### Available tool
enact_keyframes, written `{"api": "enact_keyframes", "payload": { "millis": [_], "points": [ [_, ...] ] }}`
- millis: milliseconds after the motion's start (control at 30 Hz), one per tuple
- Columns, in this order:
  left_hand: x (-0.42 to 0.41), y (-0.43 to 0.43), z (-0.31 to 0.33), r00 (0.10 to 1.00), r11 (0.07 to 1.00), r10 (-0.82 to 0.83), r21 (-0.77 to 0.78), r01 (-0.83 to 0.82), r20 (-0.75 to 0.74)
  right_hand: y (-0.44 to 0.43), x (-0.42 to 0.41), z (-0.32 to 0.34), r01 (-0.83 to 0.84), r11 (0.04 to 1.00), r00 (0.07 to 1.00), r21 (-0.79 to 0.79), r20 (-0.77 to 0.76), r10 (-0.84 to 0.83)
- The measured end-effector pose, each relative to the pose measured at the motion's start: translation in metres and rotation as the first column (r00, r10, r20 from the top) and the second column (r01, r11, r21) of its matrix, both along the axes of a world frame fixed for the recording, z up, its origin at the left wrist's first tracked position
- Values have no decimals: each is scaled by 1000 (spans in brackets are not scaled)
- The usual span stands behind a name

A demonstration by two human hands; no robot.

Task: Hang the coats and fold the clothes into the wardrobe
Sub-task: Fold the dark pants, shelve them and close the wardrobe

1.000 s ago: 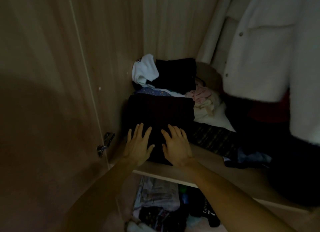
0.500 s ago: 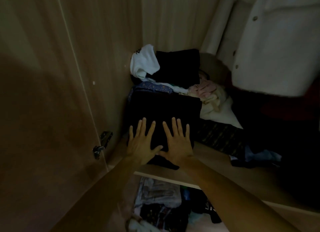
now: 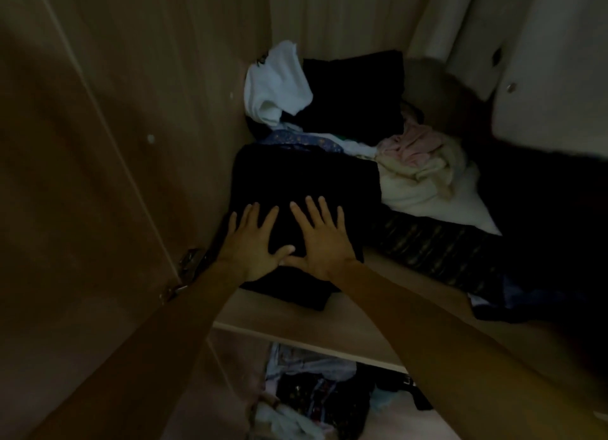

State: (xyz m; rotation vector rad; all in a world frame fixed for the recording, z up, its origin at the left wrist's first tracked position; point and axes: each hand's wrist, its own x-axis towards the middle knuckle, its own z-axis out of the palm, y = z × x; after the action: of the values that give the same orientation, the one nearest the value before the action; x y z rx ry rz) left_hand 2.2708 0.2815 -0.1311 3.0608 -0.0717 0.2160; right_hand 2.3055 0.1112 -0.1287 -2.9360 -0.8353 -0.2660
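Observation:
A folded black garment (image 3: 302, 176) lies on the wardrobe shelf (image 3: 289, 318), pushed against the left wall. My left hand (image 3: 253, 245) and my right hand (image 3: 322, 239) press flat on its near half, fingers straight and spread, thumbs touching. Behind it sit a white garment (image 3: 276, 84), another folded black piece (image 3: 355, 94), and a pink and cream bundle (image 3: 418, 156). A white coat (image 3: 543, 61) hangs at the upper right.
The wardrobe door (image 3: 82, 176) stands open on the left, its hinge (image 3: 187, 265) near my left wrist. A dark striped cloth (image 3: 437, 248) and dark clothes fill the shelf's right side. More clothes (image 3: 316, 393) lie on the lower shelf.
Both hands have slid the folded black garment deeper onto the shelf, and my fingers have spread wider. The view has tilted a little lower.

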Motion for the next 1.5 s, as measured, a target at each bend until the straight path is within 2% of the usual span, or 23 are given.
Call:
{"api": "enact_keyframes", "payload": {
  "millis": [100,167,267,433,733,933,1333,1500],
  "points": [
    [-16,-9,11,1000,996,7,-89,-7,-2,-16,-20,10,-21,998,998,-65,59,25],
    [-30,-11,16,998,992,42,-117,-37,45,-24,-35,12,-60,998,988,-33,139,64],
    [-51,-18,19,991,995,48,-89,-37,127,-38,-56,12,-89,996,965,14,249,83],
    [-77,-36,24,984,996,43,-87,-29,170,-53,-83,22,-79,996,955,27,289,68],
    [-130,-58,46,987,989,56,-141,-35,150,-69,-141,54,2,980,973,200,226,-48],
    [-205,-78,79,969,973,92,-228,-38,231,-87,-204,91,-7,965,978,261,203,-47],
    [-388,-101,128,917,970,187,-215,-116,353,-85,-343,118,-139,909,980,392,186,70],
    [-478,-68,122,876,950,304,-182,-252,374,-57,-395,127,-267,863,960,428,193,201]
  ]
}}
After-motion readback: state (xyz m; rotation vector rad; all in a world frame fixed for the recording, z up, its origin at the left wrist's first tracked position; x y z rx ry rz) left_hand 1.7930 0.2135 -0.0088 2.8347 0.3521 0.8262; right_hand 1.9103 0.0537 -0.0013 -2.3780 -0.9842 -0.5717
